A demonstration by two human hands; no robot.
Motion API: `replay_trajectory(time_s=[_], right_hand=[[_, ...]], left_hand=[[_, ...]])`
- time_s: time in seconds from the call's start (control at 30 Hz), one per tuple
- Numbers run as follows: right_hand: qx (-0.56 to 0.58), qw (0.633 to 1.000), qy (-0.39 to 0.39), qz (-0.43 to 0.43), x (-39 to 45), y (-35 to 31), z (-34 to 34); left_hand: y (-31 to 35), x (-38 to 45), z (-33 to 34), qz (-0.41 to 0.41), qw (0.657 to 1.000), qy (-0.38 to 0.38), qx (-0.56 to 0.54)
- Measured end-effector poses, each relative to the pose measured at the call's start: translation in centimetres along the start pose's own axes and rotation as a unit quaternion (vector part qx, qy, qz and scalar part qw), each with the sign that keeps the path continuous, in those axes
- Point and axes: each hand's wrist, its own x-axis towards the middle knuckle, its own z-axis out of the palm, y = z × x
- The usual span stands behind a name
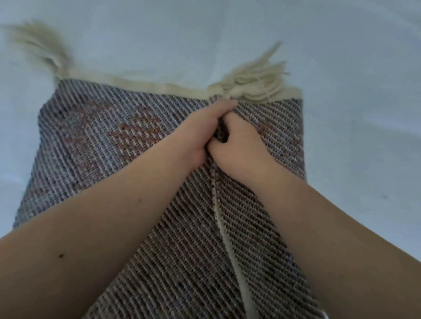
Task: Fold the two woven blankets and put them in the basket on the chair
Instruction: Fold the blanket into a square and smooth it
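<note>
Two hands meet on the grey-and-rust striped woven blanket (pixel 123 148) with cream tassels, spread on a pale blue sheet (pixel 344 47). The left hand (pixel 199 133) and right hand (pixel 240 148) curl their fingers, pinching a folded edge — it looks like mid-fold. Next, I think, lay that edge straight. No basket shows.

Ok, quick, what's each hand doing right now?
Left hand: closed, gripping the woven blanket at its folded edge.
Right hand: closed, gripping the same edge beside it.
</note>
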Motion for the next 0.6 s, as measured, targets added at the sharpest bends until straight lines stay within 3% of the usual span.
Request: replay_trajectory(time_s=[0.23, 0.47, 0.6], right_hand=[[0.022, 0.998, -0.044, -0.037, 2.1, -6.3, 7.0], [0.049, 0.991, -0.089, -0.088, 5.0, -13.9, 16.1], [0.052, 0.993, -0.082, -0.069, 6.6, -16.6, 20.3]], left_hand=[[3.5, -0.3, -9.2, 0.029, 0.998, 0.041, 0.028], [8.4, -0.8, -21.0, 0.082, 0.980, 0.155, 0.092], [10.5, -0.3, -26.3, 0.101, 0.978, 0.137, 0.124]])
